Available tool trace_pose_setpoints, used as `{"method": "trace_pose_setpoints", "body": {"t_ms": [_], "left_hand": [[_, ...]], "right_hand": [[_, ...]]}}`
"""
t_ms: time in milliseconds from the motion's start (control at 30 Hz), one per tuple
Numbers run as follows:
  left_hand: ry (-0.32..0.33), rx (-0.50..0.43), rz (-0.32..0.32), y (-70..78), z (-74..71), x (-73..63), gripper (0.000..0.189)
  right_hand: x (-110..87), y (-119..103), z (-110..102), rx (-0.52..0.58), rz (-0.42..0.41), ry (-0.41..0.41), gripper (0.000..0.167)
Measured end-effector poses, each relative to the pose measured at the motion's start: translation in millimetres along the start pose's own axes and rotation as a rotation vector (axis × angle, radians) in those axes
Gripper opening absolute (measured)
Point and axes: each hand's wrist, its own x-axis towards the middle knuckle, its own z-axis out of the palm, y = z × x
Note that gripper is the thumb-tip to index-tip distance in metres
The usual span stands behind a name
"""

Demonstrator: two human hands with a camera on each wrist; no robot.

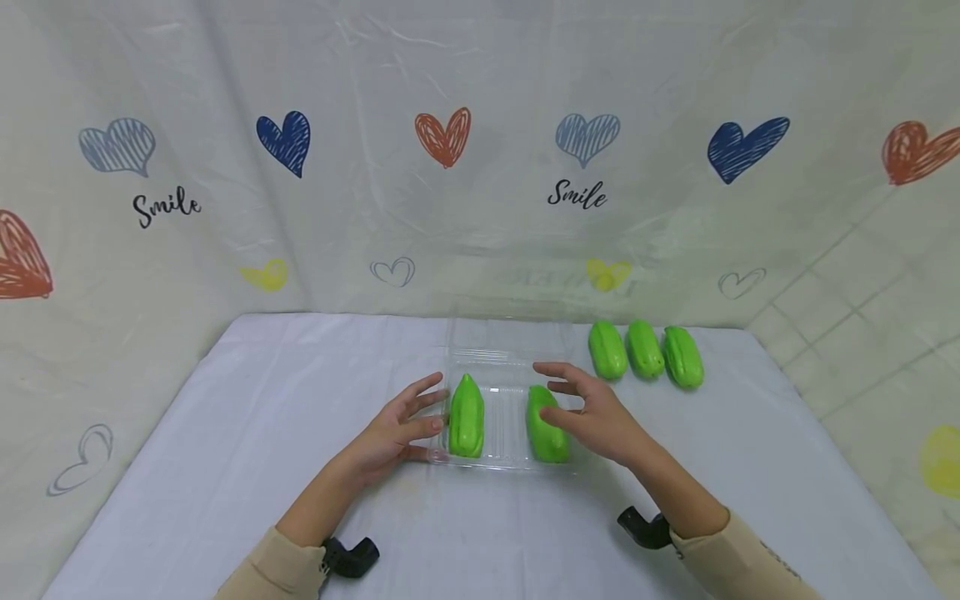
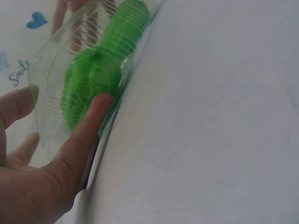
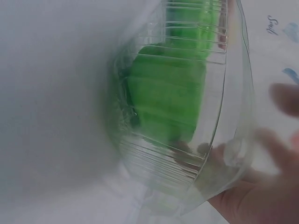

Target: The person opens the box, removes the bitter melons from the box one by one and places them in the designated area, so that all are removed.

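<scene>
A clear plastic clamshell box [image 1: 504,425] lies on the cloth, its lid [image 1: 510,329] raised at the back. Inside are two plump, ridged green pieces like model vegetables: one at the left [image 1: 467,417], another at the right [image 1: 548,425]. My left hand [image 1: 393,429] is at the box's left side, fingers spread, thumb [image 2: 96,109] extended along the outer wall. My right hand [image 1: 596,412] hovers over the right side, fingers stretched out and apart, thumb overlapping the right green piece in the head view. Through the box wall, that green piece [image 3: 166,93] also shows in the right wrist view.
Three more green pieces [image 1: 646,350] stand in a row at the table's back right. White cloth [image 1: 300,400] covers the table. Behind it hangs a curtain [image 1: 495,225] printed with hearts. A black wrist device [image 1: 645,527] sits at each sleeve.
</scene>
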Motion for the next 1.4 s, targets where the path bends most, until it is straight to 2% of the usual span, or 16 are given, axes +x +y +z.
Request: {"method": "trace_pose_setpoints", "body": {"t_ms": [567,767,1033,1267,1400], "left_hand": [[-0.001,-0.001,-0.009,-0.1,-0.7,0.4,0.075],[0.001,0.004,-0.012,1.6,0.6,-0.7,0.074],[-0.004,-0.001,-0.009,0.7,0.4,-0.2,0.074],[-0.007,-0.004,0.0,-1.4,-1.5,0.9,0.075],[-0.004,-0.001,-0.003,-0.7,-1.0,0.2,0.075]], "right_hand": [[5.0,11,13,0.044,0.029,-0.063,0.063],[6.8,10,19,-0.021,0.019,-0.094,0.071],[7.0,6,23,-0.1,0.026,-0.138,0.073],[8.1,5,27,-0.129,0.061,-0.181,0.074],[9.7,5,28,-0.138,0.053,-0.209,0.073]]}}
